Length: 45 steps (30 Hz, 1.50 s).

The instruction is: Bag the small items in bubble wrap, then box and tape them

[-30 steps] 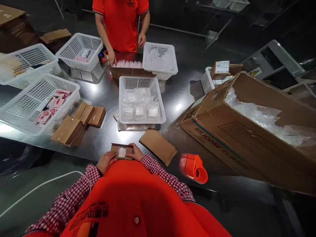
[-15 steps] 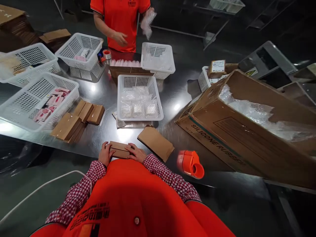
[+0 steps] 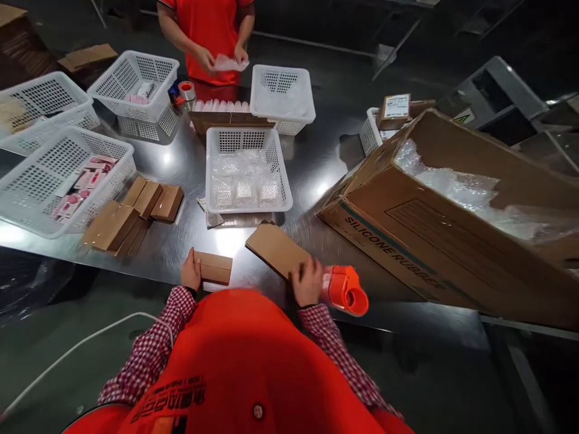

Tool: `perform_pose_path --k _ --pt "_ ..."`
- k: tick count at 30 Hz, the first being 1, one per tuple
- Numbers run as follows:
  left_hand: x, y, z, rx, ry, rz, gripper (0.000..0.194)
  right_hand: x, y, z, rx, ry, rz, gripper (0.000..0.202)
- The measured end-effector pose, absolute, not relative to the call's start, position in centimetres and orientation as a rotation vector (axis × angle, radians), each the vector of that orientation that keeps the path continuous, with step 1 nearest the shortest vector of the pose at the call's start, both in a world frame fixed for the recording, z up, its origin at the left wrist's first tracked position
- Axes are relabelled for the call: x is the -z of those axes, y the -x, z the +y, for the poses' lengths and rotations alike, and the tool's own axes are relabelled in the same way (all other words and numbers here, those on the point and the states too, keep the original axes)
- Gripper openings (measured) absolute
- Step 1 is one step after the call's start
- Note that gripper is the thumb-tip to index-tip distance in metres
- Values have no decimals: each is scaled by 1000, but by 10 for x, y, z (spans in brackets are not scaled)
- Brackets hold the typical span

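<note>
My left hand (image 3: 191, 271) grips the left end of a small brown cardboard box (image 3: 215, 267) near the table's front edge. The box looks closed, with a seam running along its top. Over the right end of a stack of flat cardboard (image 3: 275, 246) is my right hand (image 3: 307, 283), its fingers bent and somewhat apart, with nothing visible in it. Whether its fingertips touch the cardboard I cannot tell. Just right of that hand lies an orange tape dispenser (image 3: 344, 289).
A white basket (image 3: 248, 209) of bubble-wrapped items stands ahead. Several small boxes (image 3: 113, 226) sit left, beside a basket (image 3: 27, 226) of pink-and-white packs. A large carton (image 3: 389, 241) with bubble wrap fills the right. Across the table, a co-worker's hands (image 3: 239, 55) hold bubble wrap.
My right hand has let go of the small box and moved right to the flat cardboard, beside the tape dispenser. My left hand keeps the box. The co-worker's hands have come together.
</note>
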<state>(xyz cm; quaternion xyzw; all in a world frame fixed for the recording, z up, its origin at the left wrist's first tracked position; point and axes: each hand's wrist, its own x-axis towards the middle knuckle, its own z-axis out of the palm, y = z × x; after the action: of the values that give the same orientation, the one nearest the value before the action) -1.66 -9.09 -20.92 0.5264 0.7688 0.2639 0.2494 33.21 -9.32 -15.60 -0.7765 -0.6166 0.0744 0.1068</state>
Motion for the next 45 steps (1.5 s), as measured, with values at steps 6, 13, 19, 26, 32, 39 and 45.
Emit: perform_pose_path --k 6,13,19,26,32,39,45 --pt "201 6 -89 -636 -1593 2100 45 169 -438 -127 -20 2535 -1378 80" --pt "197 4 -87 -580 -1706 2146 41 165 -460 -147 -437 2705 -1088 82" --pt "199 5 -88 -558 -1760 2140 39 122 -445 -131 -720 2259 -1366 67" --pt "202 4 -89 -566 -1760 2136 39 110 -260 -65 -1490 1268 -1694 55" --pt "210 11 -91 -573 -1765 2012 40 120 -191 -43 -1450 1100 -2000 45" --pt "213 14 -92 -635 -1660 1949 49 116 -192 -38 -1397 1021 -2098 41" --pt "202 13 -93 -707 -1533 1935 47 117 -191 -31 -1464 1096 -2107 41"
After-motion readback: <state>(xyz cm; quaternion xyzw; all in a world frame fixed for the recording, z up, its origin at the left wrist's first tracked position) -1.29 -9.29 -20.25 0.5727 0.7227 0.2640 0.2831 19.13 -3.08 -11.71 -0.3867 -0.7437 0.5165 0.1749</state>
